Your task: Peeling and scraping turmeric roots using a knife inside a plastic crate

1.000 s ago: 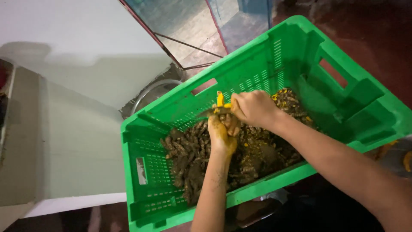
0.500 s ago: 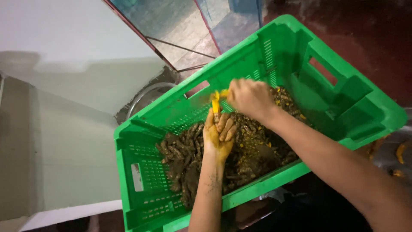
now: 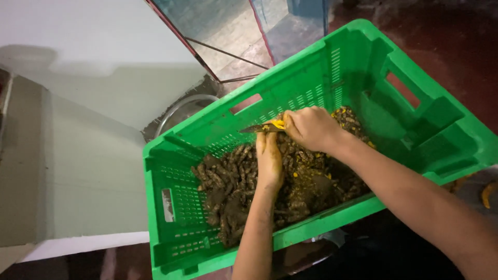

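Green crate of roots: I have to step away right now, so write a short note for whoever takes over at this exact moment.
Right hand: closed on a knife, blade pointing left over the crate.
Left hand: stained yellow, holding a small yellow piece at the blade.
Green crate: tilted, with a pile of muddy brown roots in its lower half and yellow cut bits toward the far side.
Done: some pieces show bright yellow cut faces.
Left: most of the pile looks uncut and mud-covered.
Mind the blade, close to the left fingers.
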